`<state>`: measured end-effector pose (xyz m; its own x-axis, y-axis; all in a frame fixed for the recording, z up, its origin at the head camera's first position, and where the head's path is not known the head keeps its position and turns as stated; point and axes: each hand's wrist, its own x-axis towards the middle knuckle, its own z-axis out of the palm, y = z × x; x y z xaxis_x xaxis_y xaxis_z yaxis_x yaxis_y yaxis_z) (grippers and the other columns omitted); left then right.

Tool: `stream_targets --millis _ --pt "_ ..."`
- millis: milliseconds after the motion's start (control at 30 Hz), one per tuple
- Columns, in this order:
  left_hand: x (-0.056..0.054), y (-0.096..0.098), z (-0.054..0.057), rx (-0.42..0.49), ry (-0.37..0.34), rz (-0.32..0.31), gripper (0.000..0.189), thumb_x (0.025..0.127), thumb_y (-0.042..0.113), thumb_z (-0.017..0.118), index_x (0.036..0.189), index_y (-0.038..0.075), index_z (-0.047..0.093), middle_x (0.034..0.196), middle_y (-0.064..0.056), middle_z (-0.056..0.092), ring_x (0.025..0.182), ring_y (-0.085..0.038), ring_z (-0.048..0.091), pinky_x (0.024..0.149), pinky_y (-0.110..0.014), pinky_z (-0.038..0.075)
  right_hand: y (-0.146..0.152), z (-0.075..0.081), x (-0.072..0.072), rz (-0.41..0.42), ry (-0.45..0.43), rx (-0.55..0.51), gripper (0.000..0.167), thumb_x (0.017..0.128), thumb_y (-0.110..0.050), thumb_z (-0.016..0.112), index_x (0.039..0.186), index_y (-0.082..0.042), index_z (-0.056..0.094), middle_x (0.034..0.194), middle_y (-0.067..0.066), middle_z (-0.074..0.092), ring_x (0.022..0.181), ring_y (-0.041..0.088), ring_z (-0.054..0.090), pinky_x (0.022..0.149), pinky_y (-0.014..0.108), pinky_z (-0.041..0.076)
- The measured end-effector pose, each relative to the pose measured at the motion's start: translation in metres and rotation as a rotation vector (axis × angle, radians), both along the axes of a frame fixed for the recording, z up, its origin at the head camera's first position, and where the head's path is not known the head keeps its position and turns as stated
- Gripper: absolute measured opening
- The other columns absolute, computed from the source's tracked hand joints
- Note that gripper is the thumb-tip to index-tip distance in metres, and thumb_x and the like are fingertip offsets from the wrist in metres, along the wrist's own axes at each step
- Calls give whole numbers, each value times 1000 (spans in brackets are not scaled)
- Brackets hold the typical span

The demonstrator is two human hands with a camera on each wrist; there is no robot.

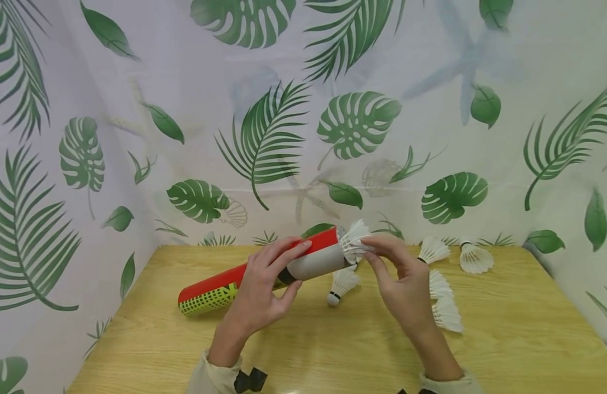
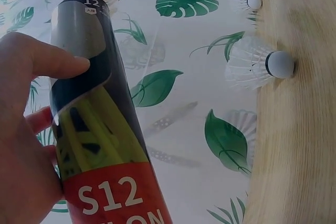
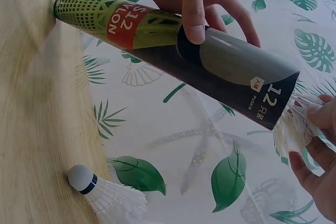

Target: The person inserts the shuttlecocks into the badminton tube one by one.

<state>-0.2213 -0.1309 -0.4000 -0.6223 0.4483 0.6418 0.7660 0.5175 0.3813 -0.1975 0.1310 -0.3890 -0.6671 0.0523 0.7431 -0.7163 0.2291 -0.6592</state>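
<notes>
My left hand (image 1: 266, 287) grips a shuttlecock tube (image 1: 315, 257), red, grey and yellow-green, tilted with its mouth up to the right. In the right wrist view the tube's low end (image 3: 56, 6) is right at the tabletop. At the mouth, my right hand (image 1: 406, 284) pinches a white shuttlecock (image 1: 354, 241) by its feathered skirt. Its cork end is hidden inside the tube's mouth. Below the mouth another shuttlecock (image 1: 341, 284) lies on the table, cork toward me; the right wrist view shows this shuttlecock (image 3: 113, 195) too.
Several more shuttlecocks lie right of and behind my right hand, among them one by the back edge (image 1: 475, 257) and one nearer (image 1: 447, 313). The wooden table (image 1: 333, 350) ends at a leaf-printed cloth backdrop (image 1: 293, 137), which also rises along both sides.
</notes>
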Motion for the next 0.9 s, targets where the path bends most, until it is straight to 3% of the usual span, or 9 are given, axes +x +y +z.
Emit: stream_targets --millis 433,900 --pt "0 3 -5 -4 -70 -40 70 87 10 81 149 28 55 152 -1 49 139 -23 44 105 -62 35 0 -3 0 11 -59 40 29 87 17 70 111 -1 74 109 10 73 102 11 69 89 24 54" --pt "-2 2 -7 11 -66 -42 66 90 17 80 150 29 55 151 0 51 138 -23 48 101 -61 39 -5 -7 -2 36 -40 54 31 87 16 70 110 -4 76 108 10 74 103 11 70 87 22 55"
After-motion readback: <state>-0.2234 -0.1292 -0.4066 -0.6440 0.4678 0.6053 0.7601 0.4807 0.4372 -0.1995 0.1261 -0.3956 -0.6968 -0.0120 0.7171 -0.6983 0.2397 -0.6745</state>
